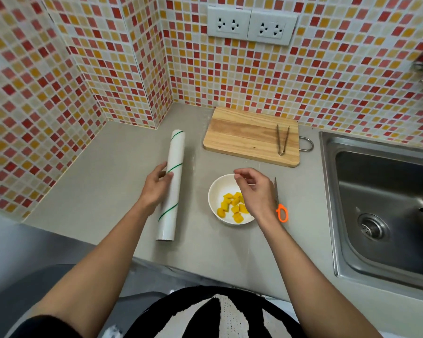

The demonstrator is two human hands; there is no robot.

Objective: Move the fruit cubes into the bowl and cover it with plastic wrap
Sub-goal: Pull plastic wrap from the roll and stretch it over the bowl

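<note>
A white bowl [216, 189] holding several yellow fruit cubes [233, 207] stands on the grey counter. To its left lies the plastic wrap roll [174, 181], white with green stripes, its long side pointing away from me. My left hand [155, 186] grips the roll's middle from the left, thumb on top. My right hand [253, 189] hovers over the bowl's right side, thumb and forefinger pinched together above the far rim. Faint glints suggest a clear film stretched from the roll to that pinch.
A wooden cutting board [244, 135] with metal tongs [282, 140] on it lies behind the bowl. Orange-handled scissors [280, 206] lie just right of the bowl, partly under my right wrist. A steel sink [386, 206] fills the right. Tiled walls close the back and left.
</note>
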